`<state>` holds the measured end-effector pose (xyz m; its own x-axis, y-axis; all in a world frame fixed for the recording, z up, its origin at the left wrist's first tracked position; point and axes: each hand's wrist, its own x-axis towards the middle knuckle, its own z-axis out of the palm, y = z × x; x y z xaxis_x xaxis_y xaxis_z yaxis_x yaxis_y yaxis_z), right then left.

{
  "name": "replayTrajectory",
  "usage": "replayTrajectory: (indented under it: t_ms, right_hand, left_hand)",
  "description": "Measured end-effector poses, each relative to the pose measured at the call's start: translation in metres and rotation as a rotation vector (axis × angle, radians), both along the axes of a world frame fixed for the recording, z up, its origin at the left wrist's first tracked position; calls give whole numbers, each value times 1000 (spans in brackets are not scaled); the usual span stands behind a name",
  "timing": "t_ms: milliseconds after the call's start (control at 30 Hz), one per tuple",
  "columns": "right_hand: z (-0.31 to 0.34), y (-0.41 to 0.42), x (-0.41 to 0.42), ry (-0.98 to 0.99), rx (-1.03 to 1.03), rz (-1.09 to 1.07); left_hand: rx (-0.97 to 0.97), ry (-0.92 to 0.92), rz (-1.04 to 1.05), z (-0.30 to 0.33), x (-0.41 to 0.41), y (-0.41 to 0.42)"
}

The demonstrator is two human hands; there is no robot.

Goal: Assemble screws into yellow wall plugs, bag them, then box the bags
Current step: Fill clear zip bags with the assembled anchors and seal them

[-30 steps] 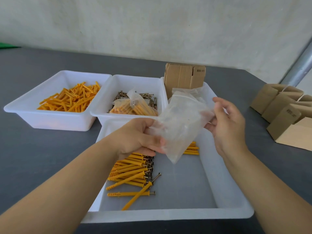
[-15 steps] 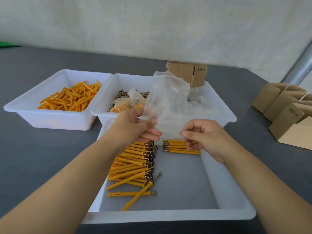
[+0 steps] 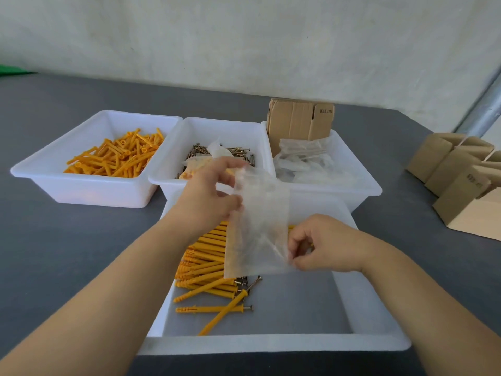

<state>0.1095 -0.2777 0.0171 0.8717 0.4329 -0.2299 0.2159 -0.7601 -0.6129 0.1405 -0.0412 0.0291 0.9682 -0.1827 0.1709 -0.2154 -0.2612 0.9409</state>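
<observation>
A dark grey desk (image 3: 67, 240) carries a large white plastic tray (image 3: 271, 344) nearest the person, with yellow wall plugs fitted with screws (image 3: 206, 270) lying at its left. Above the tray hangs an empty clear plastic bag (image 3: 257, 226). The left hand (image 3: 208, 199) has its grip pinching the bag's upper edge; the right hand (image 3: 322, 242) pinches its lower right corner.
</observation>
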Motion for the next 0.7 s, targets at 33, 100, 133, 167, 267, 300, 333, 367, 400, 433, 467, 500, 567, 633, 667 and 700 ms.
replayTrajectory:
  t_ms: [33,100,133,167,267,300,333,367,400,433,467,500,567,633,667,700]
  right_hand:
    - [0,0,0,-12,2,-26]
    - [3,1,0,-59,83,-153]
    - [5,2,0,-110,148,-231]
    - [8,2,0,-178,209,-280]
    - [16,1,-1,-411,268,-218]
    - [18,1,-2,-471,254,-169]
    - [18,1,-2,-506,241,-138]
    - [19,2,-2,-518,238,-119]
    - [19,2,-3,-518,243,-105]
    - [19,3,-4,-509,258,-94]
    - [19,3,-4,-486,281,-84]
    - [20,4,-3,-450,304,-80]
    - [22,6,-1,-375,291,-71]
    - [23,7,2,-289,243,-57]
    - [23,7,3,-243,219,-48]
    - [24,6,3,-198,192,-39]
  left_hand:
    - [40,20,-48,1,-2,0]
    - [81,54,-136,3,-6,-1]
    - [101,62,-171,4,-7,-1]
    - [124,72,-207,4,-8,-1]
    - [157,143,-336,5,-10,-2]
    - [152,165,-375,5,-11,-2]
    - [143,180,-404,5,-12,-2]
    - [138,189,-420,6,-13,-2]
    - [146,190,-422,6,-13,-2]
    - [174,180,-416,7,-14,-3]
    - [218,154,-410,7,-14,-3]
    - [266,111,-413,9,-15,-4]
    - [349,-20,-450,10,-17,-6]
    - [437,-148,-505,11,-18,-8]
    - [481,-185,-528,12,-19,-9]
    - [525,-200,-531,11,-20,-10]
